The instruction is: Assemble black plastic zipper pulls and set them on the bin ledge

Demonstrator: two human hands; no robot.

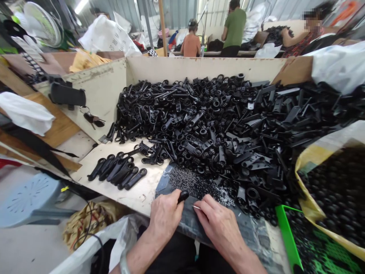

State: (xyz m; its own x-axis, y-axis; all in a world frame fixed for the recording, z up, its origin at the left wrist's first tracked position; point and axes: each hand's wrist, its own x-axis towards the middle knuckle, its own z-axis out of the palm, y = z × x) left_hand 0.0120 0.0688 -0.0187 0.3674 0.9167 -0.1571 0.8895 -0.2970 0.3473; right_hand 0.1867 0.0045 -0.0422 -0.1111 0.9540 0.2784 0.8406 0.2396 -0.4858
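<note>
My left hand [166, 210] is closed round a black plastic part [183, 196], whose rounded end sticks out past the thumb. Just to its right, my right hand [217, 217] pinches a thin silver metal pin [196, 207] that points toward the left hand. The pin and the black part are apart. Beyond the hands lie a heap of small dark pieces [185, 180] and a scatter of shiny metal pins [225, 196] on a dark sheet [189, 222]. Several long black parts with ringed ends [119, 170] lie in a row at the left.
A large pile of black plastic parts [199, 114] fills the bin behind. At right stand a yellow-edged bag [302, 175] of black balls and a green tray [288, 232]. Keys [92, 118] hang at left above a blue stool [28, 194]. Other people [235, 26] work farther back.
</note>
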